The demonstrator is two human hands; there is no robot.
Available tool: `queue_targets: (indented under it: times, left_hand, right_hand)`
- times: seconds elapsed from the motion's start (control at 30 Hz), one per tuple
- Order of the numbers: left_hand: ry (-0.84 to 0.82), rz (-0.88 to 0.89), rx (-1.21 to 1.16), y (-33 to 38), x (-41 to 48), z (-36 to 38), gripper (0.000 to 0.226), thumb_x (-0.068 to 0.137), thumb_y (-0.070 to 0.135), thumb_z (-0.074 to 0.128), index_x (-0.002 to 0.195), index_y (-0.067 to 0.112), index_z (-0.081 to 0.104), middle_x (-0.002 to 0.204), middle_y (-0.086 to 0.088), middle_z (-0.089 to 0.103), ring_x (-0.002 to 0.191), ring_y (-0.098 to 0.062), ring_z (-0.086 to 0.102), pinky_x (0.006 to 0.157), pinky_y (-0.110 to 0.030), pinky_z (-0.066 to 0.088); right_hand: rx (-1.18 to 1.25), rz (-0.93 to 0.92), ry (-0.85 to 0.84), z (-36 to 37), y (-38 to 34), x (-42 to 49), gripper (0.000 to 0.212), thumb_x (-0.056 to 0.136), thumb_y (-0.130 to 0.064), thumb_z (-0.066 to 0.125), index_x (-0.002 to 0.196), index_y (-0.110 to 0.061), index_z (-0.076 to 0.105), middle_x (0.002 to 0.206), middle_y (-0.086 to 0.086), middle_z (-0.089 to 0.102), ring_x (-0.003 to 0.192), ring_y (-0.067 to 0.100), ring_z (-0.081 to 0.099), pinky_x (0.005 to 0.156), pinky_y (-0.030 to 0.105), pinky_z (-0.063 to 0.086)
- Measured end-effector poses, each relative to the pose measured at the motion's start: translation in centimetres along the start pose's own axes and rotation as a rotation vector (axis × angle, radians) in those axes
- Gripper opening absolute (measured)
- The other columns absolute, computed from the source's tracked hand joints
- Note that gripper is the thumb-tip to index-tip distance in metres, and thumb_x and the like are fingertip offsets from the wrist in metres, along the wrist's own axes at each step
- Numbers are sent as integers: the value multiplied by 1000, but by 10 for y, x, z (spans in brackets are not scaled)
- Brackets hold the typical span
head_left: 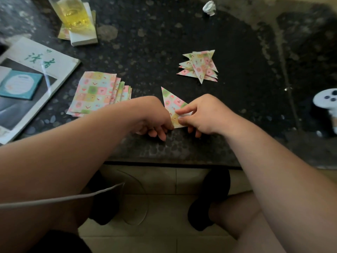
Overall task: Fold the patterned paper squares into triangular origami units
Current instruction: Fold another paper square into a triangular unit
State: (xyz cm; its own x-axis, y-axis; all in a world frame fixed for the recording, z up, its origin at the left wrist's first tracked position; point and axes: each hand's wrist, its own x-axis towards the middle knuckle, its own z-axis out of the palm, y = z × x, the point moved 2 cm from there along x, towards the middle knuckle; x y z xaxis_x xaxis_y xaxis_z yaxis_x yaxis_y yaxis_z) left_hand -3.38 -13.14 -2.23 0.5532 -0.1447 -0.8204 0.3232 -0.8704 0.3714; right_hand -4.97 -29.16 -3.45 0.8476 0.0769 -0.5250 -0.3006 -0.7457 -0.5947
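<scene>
Pastel pink-green-yellow checked paper squares (94, 92) and triangular units (200, 65); black speckled table (155, 57)

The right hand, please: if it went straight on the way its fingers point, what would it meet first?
The right hand would probably meet the left hand, across the folded triangle both pinch.

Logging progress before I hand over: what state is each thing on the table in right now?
paper triangle: part-folded, held by both hands.
left hand: fingers curled on its lower edge.
right hand: pinches its right corner.
paper squares: unfolded, fanned stack.
finished units: folded, piled.
glass: upright, holds yellow liquid.
paper ball: crumpled.
</scene>
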Motion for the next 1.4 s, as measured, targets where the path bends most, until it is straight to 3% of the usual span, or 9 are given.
queue_targets:
  times: [0.43,0.6,0.7,0.8,0.87,0.97,1.13,1.4]
  left_hand:
    - [21,-9,63,-6,-3,-9,25,97,22,66,79,4,63,60,-7,72,35,-14,57,37,-13,30]
    - [64,76,147,-16,-8,-17,29,98,25,65,78,4,66,62,-6,73,43,-16,62,44,-22,42]
    - [286,216,199,-19,-8,-22,29,94,37,68,78,13,69,69,1,74,60,-15,67,57,-27,51]
    - [536,451,326,-19,-9,-19,22,87,46,72,98,27,69,104,8,66,101,-16,62,79,-32,50]
    - [493,561,578,-20,-6,-6,53,88,56,66,134,31,57,141,4,49,133,-21,42,109,-41,40]
    - [406,535,750,-22,-1,6,74,96,65,46,159,36,22,169,4,9,154,-21,8,123,-47,13]
    - [382,469,716,-24,10,-6,59,102,65,25,156,54,7,170,5,-12,156,-21,-13,123,-58,-8]
    - [409,317,765,-19,13,-13,86,89,84,25,158,45,-9,169,9,-16,156,-26,-14,121,-65,-9]
  right_hand:
    - [13,-20,7,-1,-1,-5,24,95,-26,72,115,-38,75,70,4,72,44,13,57,45,18,46]
    - [-8,-19,1,-2,-2,-6,25,96,-28,70,118,-39,74,73,3,74,44,11,58,46,19,48]
    - [-27,-23,0,-1,-2,-5,28,97,-28,69,121,-41,72,73,2,75,44,11,57,47,20,48]
    - [-38,-32,7,-3,-2,-5,36,94,-24,71,125,-42,70,67,-4,73,41,6,56,45,17,46]
    - [-13,-68,87,-8,-1,-5,38,92,-23,74,127,-37,71,67,-8,71,44,0,58,49,14,44]
    - [43,-59,313,-19,3,-1,33,89,-27,77,123,-27,74,75,-12,66,63,0,60,61,19,42]
    - [-9,15,344,-17,4,0,37,90,-29,76,126,-26,68,93,-12,62,86,5,60,66,19,44]
    - [-103,106,284,-17,-1,-2,48,88,-22,75,134,-28,62,114,-8,65,104,13,63,81,27,50]
